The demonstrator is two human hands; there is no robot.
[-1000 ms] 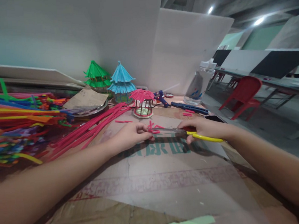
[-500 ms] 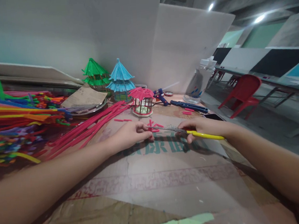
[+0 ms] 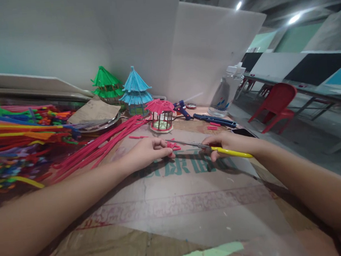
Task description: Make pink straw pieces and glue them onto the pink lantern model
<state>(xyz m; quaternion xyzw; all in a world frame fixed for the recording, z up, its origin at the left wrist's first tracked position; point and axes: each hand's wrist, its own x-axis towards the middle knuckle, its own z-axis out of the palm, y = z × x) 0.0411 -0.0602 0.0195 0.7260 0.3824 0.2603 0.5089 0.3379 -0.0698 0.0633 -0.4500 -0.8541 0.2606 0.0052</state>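
The worktop (image 3: pixel 202 110) fills the lower and middle frame. Its printed covering (image 3: pixel 190 222) carries large green characters at centre, too washed out to read safely, above a faint reddish patterned band. A heap of coloured strips (image 3: pixel 24 129) fills the left edge, with long red strips (image 3: pixel 100 148) running from it towards centre. The bottle (image 3: pixel 224 95) at upper right bears a blue and red mark; no brand is legible.

Just left of centre, the left hand (image 3: pixel 148 152) has thumb and fingers nearly together; whether they pinch a red strip cannot be told. Right of centre, the right hand (image 3: pixel 228 145) has its fingers curled around the yellow-handled scissors (image 3: pixel 220 150), whose blades point at the left fingertips. Beside these lie short red pieces (image 3: pixel 175 146).

The step in hand looks like snipping red strips short; the next cut would call for a steady strip and fingertips clear of the blades.
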